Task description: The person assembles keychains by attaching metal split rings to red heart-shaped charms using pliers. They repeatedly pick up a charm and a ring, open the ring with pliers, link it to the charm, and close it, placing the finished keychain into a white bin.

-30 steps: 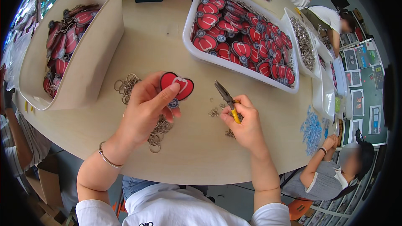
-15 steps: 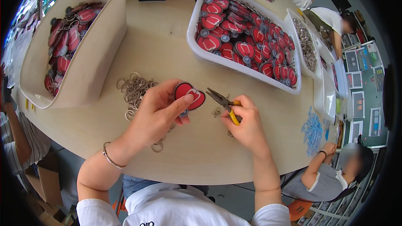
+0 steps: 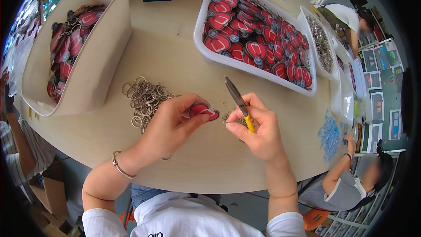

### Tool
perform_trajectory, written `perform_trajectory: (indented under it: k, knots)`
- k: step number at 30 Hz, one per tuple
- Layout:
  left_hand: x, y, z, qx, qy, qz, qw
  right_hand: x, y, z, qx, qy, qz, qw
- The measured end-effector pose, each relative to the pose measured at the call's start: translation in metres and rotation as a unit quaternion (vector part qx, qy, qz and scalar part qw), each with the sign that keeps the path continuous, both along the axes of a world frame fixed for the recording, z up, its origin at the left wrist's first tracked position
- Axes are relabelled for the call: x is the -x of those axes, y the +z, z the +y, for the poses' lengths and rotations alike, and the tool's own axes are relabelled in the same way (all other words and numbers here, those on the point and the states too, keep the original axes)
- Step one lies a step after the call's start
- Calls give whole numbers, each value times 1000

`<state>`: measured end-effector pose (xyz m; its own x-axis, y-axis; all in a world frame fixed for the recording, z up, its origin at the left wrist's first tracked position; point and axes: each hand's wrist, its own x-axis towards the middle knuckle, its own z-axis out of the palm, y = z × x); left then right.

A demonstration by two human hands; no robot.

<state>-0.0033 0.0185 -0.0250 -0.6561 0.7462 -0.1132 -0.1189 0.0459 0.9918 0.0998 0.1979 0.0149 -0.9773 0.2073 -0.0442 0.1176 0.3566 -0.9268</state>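
Observation:
My left hand (image 3: pixel 169 120) is closed on a red heart-like charm (image 3: pixel 202 110) with a dark edge, pinched between thumb and fingers and tilted so it shows narrowly. In my right hand (image 3: pixel 263 127) is a pair of pliers (image 3: pixel 236 94) with yellow handles and dark jaws, pointing away from me. The thumb and forefinger of that hand come together above a small pile of tiny metal rings (image 3: pixel 226 116), partly hidden by the fingers; whether they pinch a ring I cannot tell. Left of my left hand lies a heap of key rings (image 3: pixel 144 98) with short chains.
A white basket (image 3: pixel 258 81) full of red charms stands at the far right of centre. Another tall cream bin (image 3: pixel 107 57) of charms with chains is at left. Light-blue pieces (image 3: pixel 329 136) lie at right, near a seated person (image 3: pixel 340 188).
The pliers have swung more upright in my right hand, and its thumb and forefinger have moved to the tiny rings. My left hand has turned the charm to a flatter angle, slightly nearer me.

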Motion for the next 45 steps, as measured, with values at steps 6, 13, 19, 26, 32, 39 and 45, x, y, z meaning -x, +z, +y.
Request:
perform_trajectory:
  k: [6,13,19,26,32,39,45]
  knots:
    - [-4,12,-1,43,-15,83,996,13,6,-4,-33,24,4,999]
    - [-3,16,-5,58,-11,217,975,21,7,-2,4,44,-36,998]
    - [-4,11,-3,21,18,309,951,22,4,-2,-18,53,-10,998]
    - [-4,6,0,-29,77,465,882,20,5,-5,-111,67,77,989]
    - [-7,5,1,-50,143,586,796,10,-1,-23,-151,-14,154,976]
    - [-1,6,-2,-81,128,607,780,11,9,-20,-196,7,172,965]
    - [0,10,-4,-80,124,600,786,15,11,-22,-186,18,181,966]
